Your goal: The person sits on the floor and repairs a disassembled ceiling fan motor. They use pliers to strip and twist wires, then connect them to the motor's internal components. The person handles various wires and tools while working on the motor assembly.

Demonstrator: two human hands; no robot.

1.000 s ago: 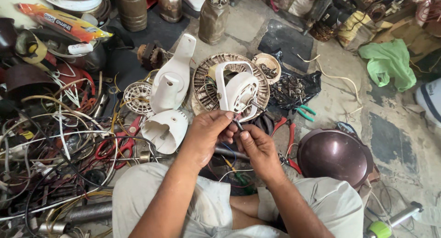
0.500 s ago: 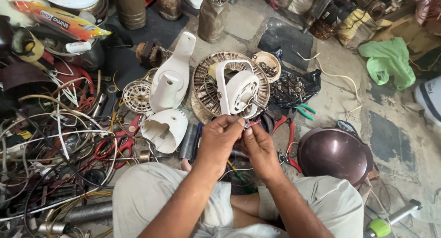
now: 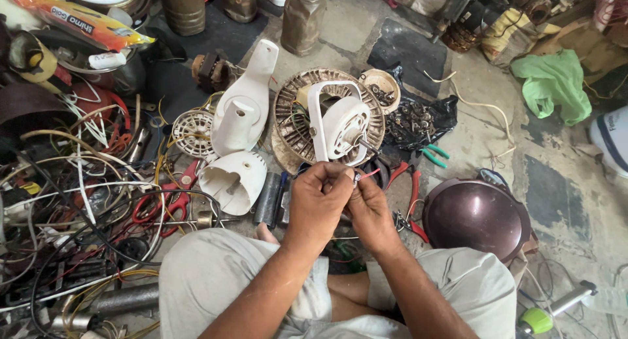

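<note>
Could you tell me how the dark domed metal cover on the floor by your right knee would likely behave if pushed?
The domed cover looks smooth and glossy, so it would probably slide and feel slippery. Resting rim-down, it seems unlikely to roll or tip. It appears rigid metal, so likely stiff, though its weight cannot be told.

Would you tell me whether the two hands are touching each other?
Touching: the head view shows the left hand pressed against the right hand around thin wires.
</note>
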